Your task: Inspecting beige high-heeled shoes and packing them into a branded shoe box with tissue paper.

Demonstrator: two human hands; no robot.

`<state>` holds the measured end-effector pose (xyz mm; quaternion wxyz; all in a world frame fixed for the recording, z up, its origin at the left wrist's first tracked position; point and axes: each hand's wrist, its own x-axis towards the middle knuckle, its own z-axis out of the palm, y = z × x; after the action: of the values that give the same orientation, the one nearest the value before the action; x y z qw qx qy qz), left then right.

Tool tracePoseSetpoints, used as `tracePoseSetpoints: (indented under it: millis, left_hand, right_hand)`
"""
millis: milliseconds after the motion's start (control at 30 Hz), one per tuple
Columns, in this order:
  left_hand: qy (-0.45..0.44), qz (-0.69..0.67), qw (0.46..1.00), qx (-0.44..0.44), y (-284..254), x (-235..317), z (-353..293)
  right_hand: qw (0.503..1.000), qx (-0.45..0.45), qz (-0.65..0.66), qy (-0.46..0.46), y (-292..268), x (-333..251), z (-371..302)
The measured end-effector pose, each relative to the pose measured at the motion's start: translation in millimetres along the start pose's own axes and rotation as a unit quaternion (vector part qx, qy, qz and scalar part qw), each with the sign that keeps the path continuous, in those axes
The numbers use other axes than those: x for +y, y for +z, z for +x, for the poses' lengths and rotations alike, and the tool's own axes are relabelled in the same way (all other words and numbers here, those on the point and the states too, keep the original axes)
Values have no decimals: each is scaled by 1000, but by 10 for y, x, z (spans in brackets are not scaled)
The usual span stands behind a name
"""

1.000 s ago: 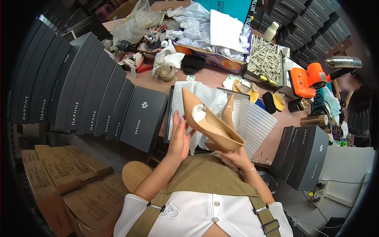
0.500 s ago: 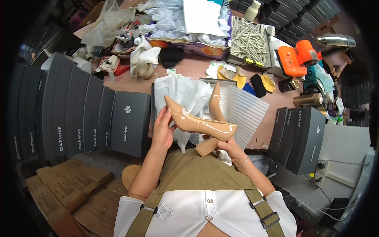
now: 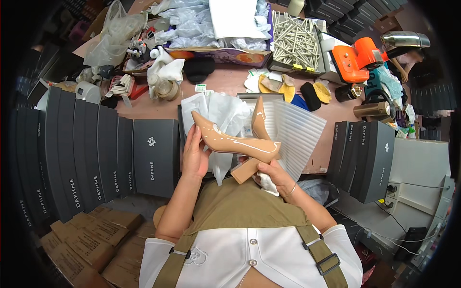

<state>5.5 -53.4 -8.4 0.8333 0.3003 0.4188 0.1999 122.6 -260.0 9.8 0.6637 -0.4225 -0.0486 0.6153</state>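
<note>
A glossy tan high-heeled pump (image 3: 235, 142) is held sideways above my apron, its pointed toe to the left and its block heel (image 3: 244, 170) angled down. My left hand (image 3: 196, 156) supports the toe end, thumb along the side. My right hand (image 3: 274, 174) grips the shoe at the heel, with a white cloth (image 3: 268, 184) bunched under the fingers. Just beyond, a matching pump (image 3: 260, 120) lies in an open shoebox (image 3: 249, 96) between white tissue paper (image 3: 225, 113) and a ribbed foam sheet (image 3: 300, 132). The held pump hides part of that box.
Grey shoeboxes stand in a row on the left (image 3: 154, 153) and in a smaller stack on the right (image 3: 372, 158). Along the back are a box of white paper sticks (image 3: 295, 43), an orange device (image 3: 353, 62), a glass jar (image 3: 167, 89) and yellow pads (image 3: 321, 92). Brown cartons (image 3: 91, 240) lie lower left.
The held pump has shifted slightly left with both hands, and its heel is tilted a little more. More of the white cloth shows below my right hand.
</note>
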Motion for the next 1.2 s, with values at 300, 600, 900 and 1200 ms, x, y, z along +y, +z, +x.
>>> tracePoseSetpoints:
  millis: [300,600,900,1200]
  left_hand:
    - [-66,31,994,80,-944,-641,476]
    - [91,240,963,79,-882,-706,205]
    - [93,200,974,-57,-566,-449,-320]
    - [31,216,966,-138,412,-852,187]
  right_hand:
    - [843,-4,-529,-95,273,-172,707]
    - [504,52,-692,-514,694,-1899,2836]
    - [634,139,-746,-148,-617,-997,1251]
    - [750,231,-594,-178,-572,22,496]
